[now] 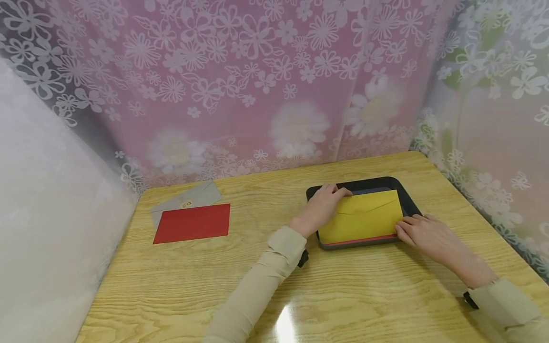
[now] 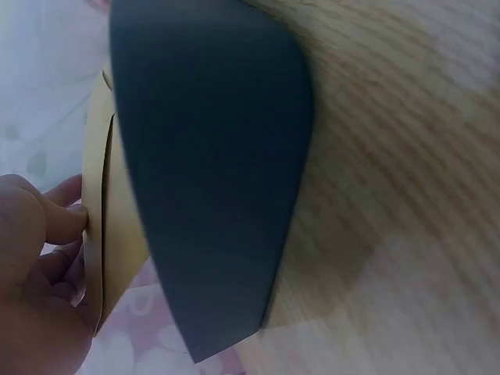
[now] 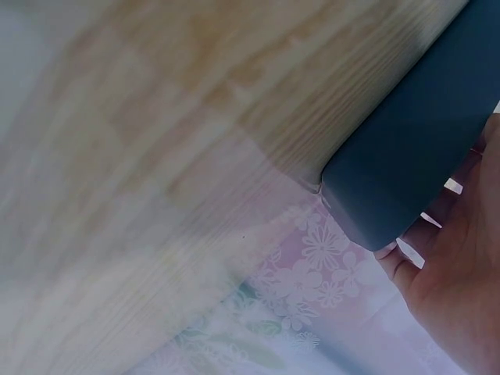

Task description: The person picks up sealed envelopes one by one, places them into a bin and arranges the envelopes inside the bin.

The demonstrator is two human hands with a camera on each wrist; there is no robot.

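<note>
Yellow envelope lying between my two hands, its long axis running from side to side

The envelope is lying in a dark tray, with a red strip showing beneath its front edge. Its long side is running nearly parallel to the tray's front, so my hands are meeting it at opposite ends. My left hand is pinching the left end between thumb and fingers; in the left wrist view, that end is rising above the tray's wall. My right hand is resting at the lower right corner, beside the rim; whether it is gripping paper, rim or both, I cannot tell. Well apart, to my left, a red envelope is overlapping a grey envelope.
</note>
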